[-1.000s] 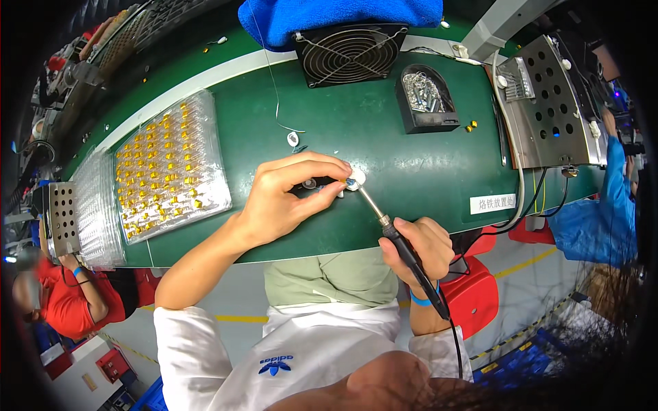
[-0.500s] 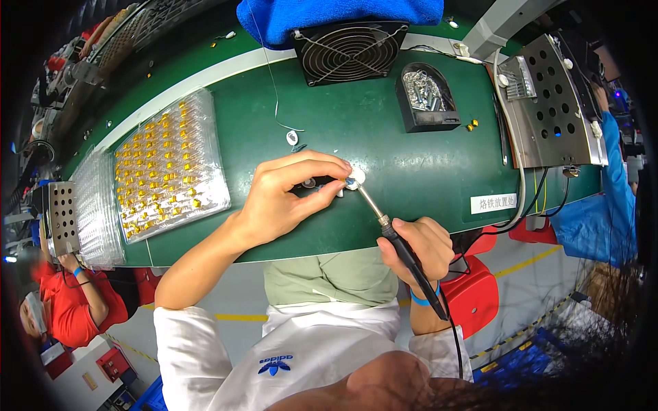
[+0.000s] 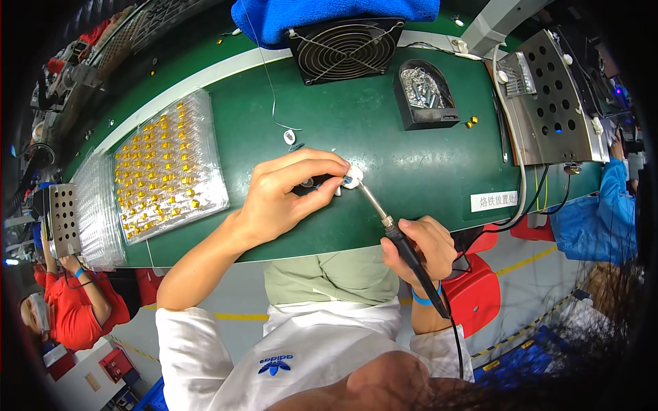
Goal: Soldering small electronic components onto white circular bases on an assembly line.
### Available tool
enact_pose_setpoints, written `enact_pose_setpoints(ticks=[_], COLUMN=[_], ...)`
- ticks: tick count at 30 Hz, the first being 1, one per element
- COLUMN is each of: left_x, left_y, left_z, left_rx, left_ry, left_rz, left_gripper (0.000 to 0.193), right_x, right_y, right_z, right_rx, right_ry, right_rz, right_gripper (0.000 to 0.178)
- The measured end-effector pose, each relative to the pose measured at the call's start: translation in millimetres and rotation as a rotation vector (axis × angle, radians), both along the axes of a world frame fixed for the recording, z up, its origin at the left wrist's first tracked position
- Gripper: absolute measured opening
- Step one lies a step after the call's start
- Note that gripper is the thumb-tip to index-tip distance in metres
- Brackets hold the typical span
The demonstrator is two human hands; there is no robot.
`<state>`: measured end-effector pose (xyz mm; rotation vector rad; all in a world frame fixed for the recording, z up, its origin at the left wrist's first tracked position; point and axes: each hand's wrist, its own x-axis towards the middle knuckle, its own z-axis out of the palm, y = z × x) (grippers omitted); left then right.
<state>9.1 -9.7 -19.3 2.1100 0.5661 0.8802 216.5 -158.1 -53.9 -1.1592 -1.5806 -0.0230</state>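
Note:
My left hand [image 3: 291,192] comes in from the left with thumb and forefinger pinched on a small blue part [image 3: 348,180]. A small round white piece [image 3: 354,175] lies at those fingertips, partly hidden by them. My right hand [image 3: 423,252] grips the black handle of a soldering iron [image 3: 410,257]. Its metal shaft points up and left, with the tip at the white piece beside the blue part; whether it touches cannot be made out. Just beyond my left hand lies a small white oval piece [image 3: 289,138] by a thin strand of wire [image 3: 275,109].
A clear plastic tray [image 3: 214,171] with rows of yellow parts lies left. A black fan [image 3: 346,49] and blue towel [image 3: 329,15] stand at the back, beside a black bin [image 3: 430,122] of metal parts. Right is a perforated metal box [image 3: 548,103]. Co-workers sit at both sides.
My hands and the iron keep nearly the same pose, with the tip still at the white piece. The view has shifted slightly. At the right, the co-worker's blue sleeve has moved.

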Motion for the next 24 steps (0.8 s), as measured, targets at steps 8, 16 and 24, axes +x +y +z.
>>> enact_pose_setpoints(ticks=[8, 16, 24], left_x=[5.2, 7.7, 7.8], left_y=[0.5, 0.2, 0.0], left_z=[-0.8, 2.1, 0.9], left_rx=[0.124, 0.254, 0.255], left_ry=[-0.008, 0.024, 0.021], left_rz=[0.022, 0.037, 0.037], left_gripper=[0.023, 0.023, 0.023], right_x=[1.8, 2.0, 0.9], right_y=[1.3, 2.3, 1.5], right_z=[2.8, 2.8, 2.1], right_rx=[-0.038, -0.036, -0.041], right_ry=[-0.011, -0.026, -0.032], right_rz=[0.033, 0.044, 0.038], right_gripper=[0.031, 0.031, 0.032])
